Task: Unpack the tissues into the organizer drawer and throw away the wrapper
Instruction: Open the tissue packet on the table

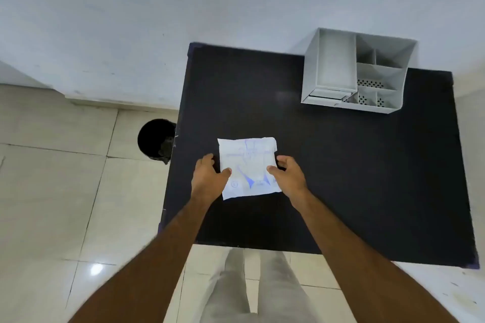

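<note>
A white tissue pack (249, 162) with blue print lies flat on the black table (341, 178), left of its middle. My left hand (208, 178) grips the pack's left edge, thumb on top. My right hand (288, 177) holds its right edge the same way. The grey organizer (312, 76) stands at the table's far right against the wall, with a large open compartment on its left, several smaller ones on its right and a small drawer at its front left corner. The wrapper looks sealed around the tissues.
A black round bin (149, 139) stands on the tiled floor just left of the table's edge. A white wall runs behind the table. My legs in light trousers (249, 288) show below the table's near edge.
</note>
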